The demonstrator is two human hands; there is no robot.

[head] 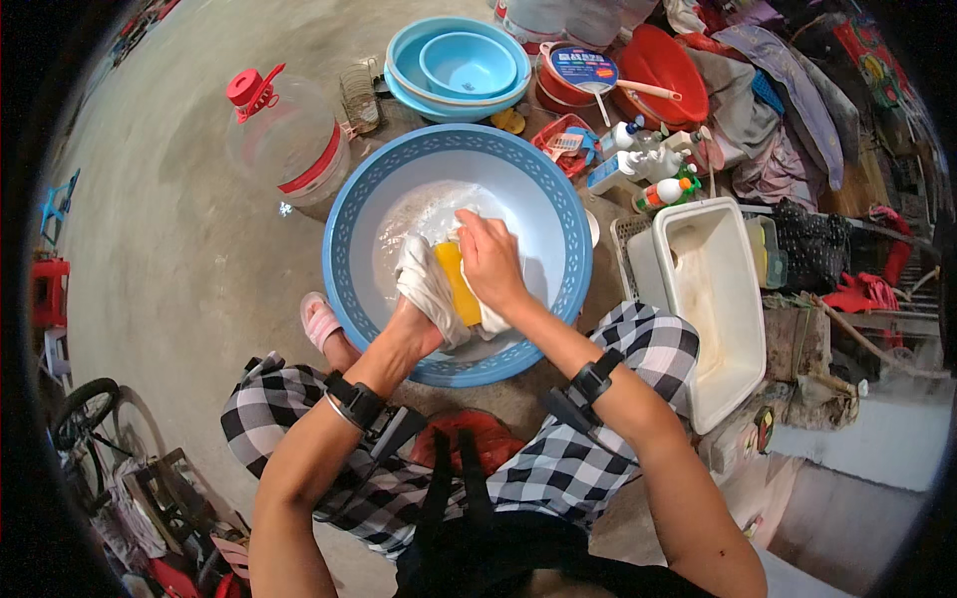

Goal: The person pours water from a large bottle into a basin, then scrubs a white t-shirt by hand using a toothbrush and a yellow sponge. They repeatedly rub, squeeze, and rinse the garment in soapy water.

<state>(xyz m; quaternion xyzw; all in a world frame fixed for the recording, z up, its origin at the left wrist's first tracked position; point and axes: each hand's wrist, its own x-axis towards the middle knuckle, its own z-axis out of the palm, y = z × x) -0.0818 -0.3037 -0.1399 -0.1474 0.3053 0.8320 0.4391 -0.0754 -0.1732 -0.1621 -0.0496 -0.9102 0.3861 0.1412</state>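
Observation:
A large blue plastic basin (344,288) with a patterned rim stands on the floor before me, with shallow, sudsy water inside. A wet white cloth (425,280) is bunched over my left hand (419,325), whose fingers are mostly hidden under it. Between my hands lies a yellow block or board (457,284), perhaps a washboard or soap; which one I cannot tell. My right hand (490,258) is closed on part of the white cloth at the block's right side, inside the basin.
Light blue basins (467,63) are stacked beyond the rim. A large clear water jug (288,142) stands at the left. On the right are several bottles (658,194), a white plastic tub (721,314), a red basin (665,67) and piled clothes (792,112).

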